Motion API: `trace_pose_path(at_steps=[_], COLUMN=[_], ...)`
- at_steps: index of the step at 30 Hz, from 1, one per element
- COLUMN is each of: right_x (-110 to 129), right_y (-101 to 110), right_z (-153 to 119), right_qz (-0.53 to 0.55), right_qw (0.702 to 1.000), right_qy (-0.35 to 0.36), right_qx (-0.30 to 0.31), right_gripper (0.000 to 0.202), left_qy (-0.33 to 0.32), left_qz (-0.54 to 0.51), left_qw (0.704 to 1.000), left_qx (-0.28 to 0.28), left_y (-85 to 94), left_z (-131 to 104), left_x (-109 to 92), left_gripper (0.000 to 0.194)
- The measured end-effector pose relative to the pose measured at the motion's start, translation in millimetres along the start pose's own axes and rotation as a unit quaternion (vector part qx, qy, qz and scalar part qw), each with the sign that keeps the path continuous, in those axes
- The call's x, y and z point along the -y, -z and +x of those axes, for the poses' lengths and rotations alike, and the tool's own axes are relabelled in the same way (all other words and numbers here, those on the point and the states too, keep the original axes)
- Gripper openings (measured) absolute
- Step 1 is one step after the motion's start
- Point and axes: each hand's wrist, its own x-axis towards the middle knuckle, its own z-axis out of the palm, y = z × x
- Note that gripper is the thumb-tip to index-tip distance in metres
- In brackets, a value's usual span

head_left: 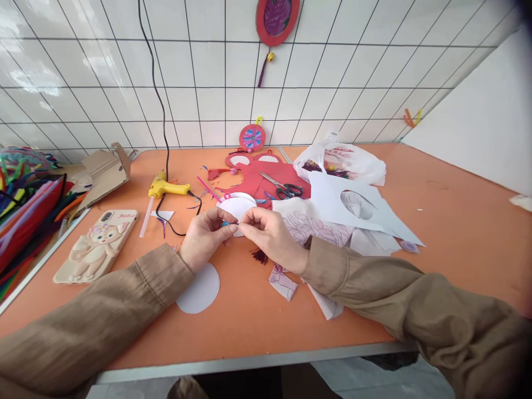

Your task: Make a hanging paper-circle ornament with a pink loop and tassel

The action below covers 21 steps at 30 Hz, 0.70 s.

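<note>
Orange tbl point(266, 327); sm blue pc point(225, 224) in L hand point(203, 234), R hand point(275, 235) adj.

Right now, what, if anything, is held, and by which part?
The left hand appears to pinch a small blue piece, its held part hidden; what the right hand holds is unclear.

the left hand point(208, 235) and right hand point(272, 235) meet nearly fingertip to fingertip above the orange bench point(257, 332), pinching what seems a small bluish thing point(226, 224), mostly hidden from where i stand. scissors point(279, 186) lie on a red sheet point(249, 182); a yellow glue gun point(170, 188) sits near a phone point(100, 246), left of the hands.
</note>
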Motion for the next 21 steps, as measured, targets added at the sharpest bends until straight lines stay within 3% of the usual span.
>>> trace_pose_path(at_steps=[9,21], right_x=[-0.5,0.0], right_y=[0.0,1.2], right_z=[-0.2,-0.7], right_qz=[-0.001,0.005], right_qw=[1.0,0.999], right_qy=[0.009,0.033], right_qx=[-0.005,-0.007], right_gripper=[0.017,0.013], left_qy=[-0.013,-0.011], left_qz=[-0.037,0.001], left_qw=[0.999,1.0], left_qx=[-0.01,0.021], left_y=[-1.1,0.9], left_z=[1.8,0.6], left_x=[0.6,3.0], left_gripper=[0.041,0.026])
